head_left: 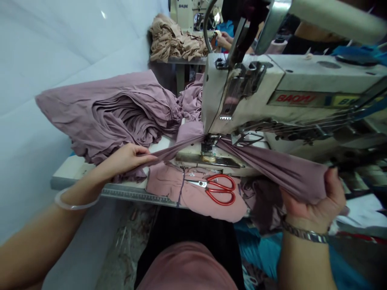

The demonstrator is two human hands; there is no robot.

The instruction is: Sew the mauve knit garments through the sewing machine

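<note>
Left hand (133, 157), arm extended: pinched tight on mauve cloth (284, 169). Right hand (320, 207), palm upturned: curled closed around same cloth.

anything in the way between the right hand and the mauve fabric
Nothing visible: the right hand holds the mauve fabric directly. The red-handled scissors lie on the pink pad nearer the person's body, clear of the stretched fabric.

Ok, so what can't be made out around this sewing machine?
In the head view:
- Part of the right hand: covered by the mauve cloth.
- The needle's point: too small and dark near the presser foot.
- The yellow label's full wording: partly covered by a dark bar.
</note>
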